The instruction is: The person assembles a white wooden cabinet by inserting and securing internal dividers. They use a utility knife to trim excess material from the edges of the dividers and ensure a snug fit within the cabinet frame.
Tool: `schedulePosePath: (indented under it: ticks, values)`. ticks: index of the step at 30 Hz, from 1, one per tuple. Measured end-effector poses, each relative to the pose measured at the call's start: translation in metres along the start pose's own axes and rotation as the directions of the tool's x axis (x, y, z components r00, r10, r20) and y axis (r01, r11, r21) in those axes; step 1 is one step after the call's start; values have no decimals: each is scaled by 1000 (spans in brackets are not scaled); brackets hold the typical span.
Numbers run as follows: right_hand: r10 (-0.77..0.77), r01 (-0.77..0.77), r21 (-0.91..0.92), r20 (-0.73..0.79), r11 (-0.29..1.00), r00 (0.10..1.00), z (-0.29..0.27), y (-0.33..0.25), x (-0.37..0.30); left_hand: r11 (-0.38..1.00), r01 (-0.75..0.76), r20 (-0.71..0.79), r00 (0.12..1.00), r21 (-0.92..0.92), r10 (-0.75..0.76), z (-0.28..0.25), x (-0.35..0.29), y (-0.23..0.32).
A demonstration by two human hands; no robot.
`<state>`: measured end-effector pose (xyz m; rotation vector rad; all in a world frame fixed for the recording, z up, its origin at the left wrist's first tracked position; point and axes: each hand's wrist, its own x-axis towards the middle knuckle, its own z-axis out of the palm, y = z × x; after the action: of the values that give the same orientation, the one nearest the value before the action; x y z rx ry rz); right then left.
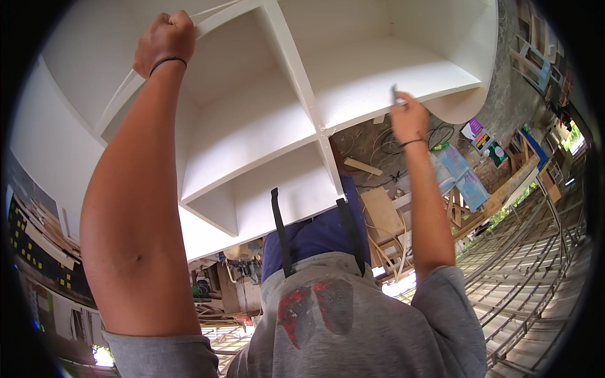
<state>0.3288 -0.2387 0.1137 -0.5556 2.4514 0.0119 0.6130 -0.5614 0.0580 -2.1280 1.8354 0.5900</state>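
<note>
A large white shelf unit (252, 154) with several open compartments fills the upper middle of the head view. At its upper left, my left hand (165, 43) is closed in a fist around a thin pale strip (217, 9), which shows on both sides of the fist close to the unit's front edge. My right hand (409, 118) is raised by the front edge of the right-hand shelf (391, 72). Its fingers are closed on a small dark flat piece (394, 93) that sticks up past them. Motion blur hides what kind of thing this is.
Cables (441, 133) lie on the grey floor beyond my right hand. Purple-and-white packages (479, 138) and light-blue sheets (469, 186) are on the right. Brown boards (381, 211) stand near my right forearm. Stacked wood strips (44, 233) are at far left.
</note>
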Motion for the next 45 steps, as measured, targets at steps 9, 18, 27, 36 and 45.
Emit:
schedulePosePath:
  ticks: [9,18,27,36,45]
  values:
    - [-304,361,-458,197,812,932,55,-63,-75,1000,13,9,1000,6,-13,3,5,0]
    - [-199,128,-554,-69,823,978,-31,9,17,1000,1,6,1000,6,-1,0,1,4]
    - [-100,112,-42,225,993,969,70,-66,-97,1000,19,66,998,0,-19,3,10,-1]
    - [-200,215,-594,91,775,975,-4,-26,-16,999,26,54,998,23,-27,1,7,0]
    - [-43,59,-161,104,985,994,11,-42,-30,1000,0,-6,1000,19,0,10,10,-8]
